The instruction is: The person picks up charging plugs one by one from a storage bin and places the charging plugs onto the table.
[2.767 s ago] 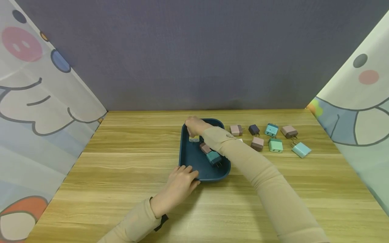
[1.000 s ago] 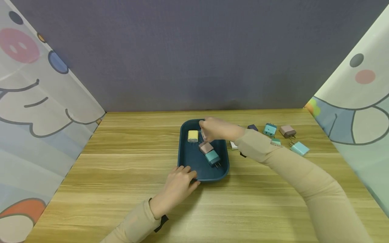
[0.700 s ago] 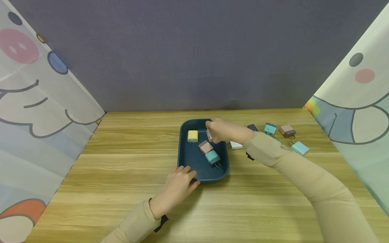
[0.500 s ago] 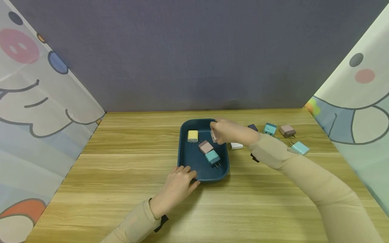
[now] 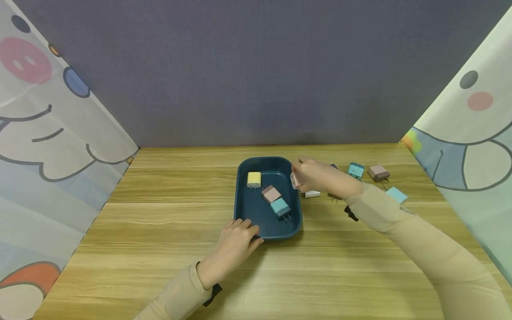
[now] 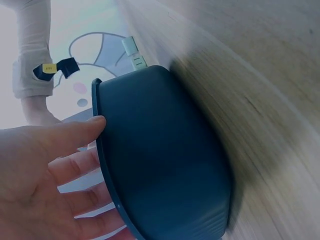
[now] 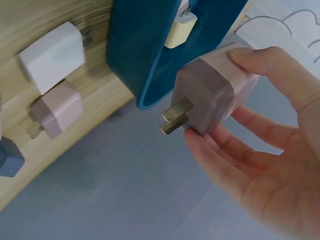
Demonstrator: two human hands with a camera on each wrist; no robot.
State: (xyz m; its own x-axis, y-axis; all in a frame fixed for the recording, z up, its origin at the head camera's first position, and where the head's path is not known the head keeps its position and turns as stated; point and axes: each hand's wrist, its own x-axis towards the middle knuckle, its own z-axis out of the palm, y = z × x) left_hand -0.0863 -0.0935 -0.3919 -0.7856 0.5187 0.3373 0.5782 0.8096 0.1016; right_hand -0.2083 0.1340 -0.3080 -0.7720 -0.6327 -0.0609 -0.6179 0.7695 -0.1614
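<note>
- By the right rim of the tray [image 5: 256, 211]: right hand [image 5: 318, 175] pinches pink two-prong charger [image 7: 212, 85], just shifted rightward from mid-tray;
- left hand [image 5: 233, 241] grips near rim;
- three chargers [image 5: 271, 194] inside; held one apparently coming out

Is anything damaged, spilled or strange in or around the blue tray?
Nothing stands out. The tray shows no crack or spill, and the pink plug in the right hand has straight prongs; some plugs are partly hidden.

Flat grey-purple back wall [image 5: 256, 75], meeting far edge of rectangular yellow-brown wood-grain tabletop [image 5: 172, 213]. White-and-pale-blue cartoon-printed left panel [image 5: 64, 146], slightly creased; similar cartoon-printed right panel [image 5: 478, 129]. Soft pale sheen across wood.
</note>
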